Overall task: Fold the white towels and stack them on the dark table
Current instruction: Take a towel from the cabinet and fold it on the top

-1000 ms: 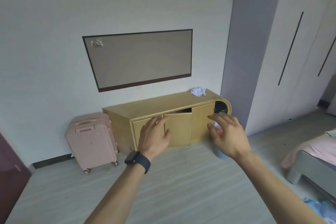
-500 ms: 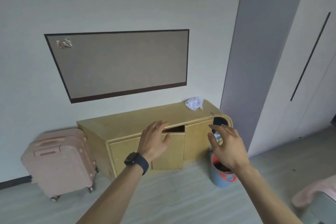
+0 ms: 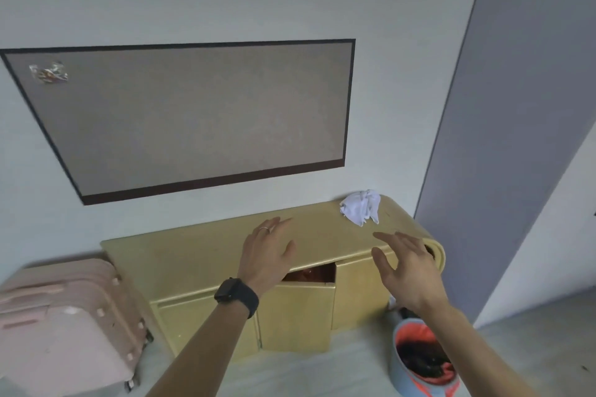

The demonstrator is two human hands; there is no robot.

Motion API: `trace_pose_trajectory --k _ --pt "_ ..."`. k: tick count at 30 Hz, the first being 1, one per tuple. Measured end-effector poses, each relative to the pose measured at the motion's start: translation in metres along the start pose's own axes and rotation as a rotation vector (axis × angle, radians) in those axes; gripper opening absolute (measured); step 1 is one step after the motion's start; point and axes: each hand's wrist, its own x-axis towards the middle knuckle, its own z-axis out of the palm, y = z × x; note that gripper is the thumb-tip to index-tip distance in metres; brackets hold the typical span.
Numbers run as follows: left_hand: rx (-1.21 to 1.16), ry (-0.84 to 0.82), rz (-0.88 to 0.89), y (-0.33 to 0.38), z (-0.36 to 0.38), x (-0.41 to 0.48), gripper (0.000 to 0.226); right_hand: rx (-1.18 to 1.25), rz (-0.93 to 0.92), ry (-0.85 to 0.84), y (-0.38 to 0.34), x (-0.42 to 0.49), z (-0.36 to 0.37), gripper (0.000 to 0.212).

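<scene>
Both hands are hovering spread and empty over the front edge of the cabinet (image 3: 200,255). The left hand (image 3: 267,251) is holding its fingers straight, and the right hand (image 3: 406,271) is loosely fanned, nearer the towel (image 3: 360,207). The towel is lying crumpled near the cabinet's back right corner, just past the right fingertips and not touching them. I'd be pinching two corners and shaking it flat, not grabbing the wad, which is hiding its edges. No dark table is showing, nor other towels. Something reddish is sitting behind the ajar door (image 3: 296,316), too dim to name.
</scene>
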Motion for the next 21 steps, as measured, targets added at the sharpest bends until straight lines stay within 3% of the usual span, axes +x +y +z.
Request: trace_pose_trajectory --k 12,21 --pt "-0.035 -0.213 -0.054 -0.065 0.140 0.217 0.051 -0.016 0.173 -0.129 0.098 0.150 0.125 0.036" --pt "0.036 -0.424 -0.245 -0.105 0.276 0.306 0.054 0.017 0.303 -0.453 0.208 0.258 0.230 0.039"
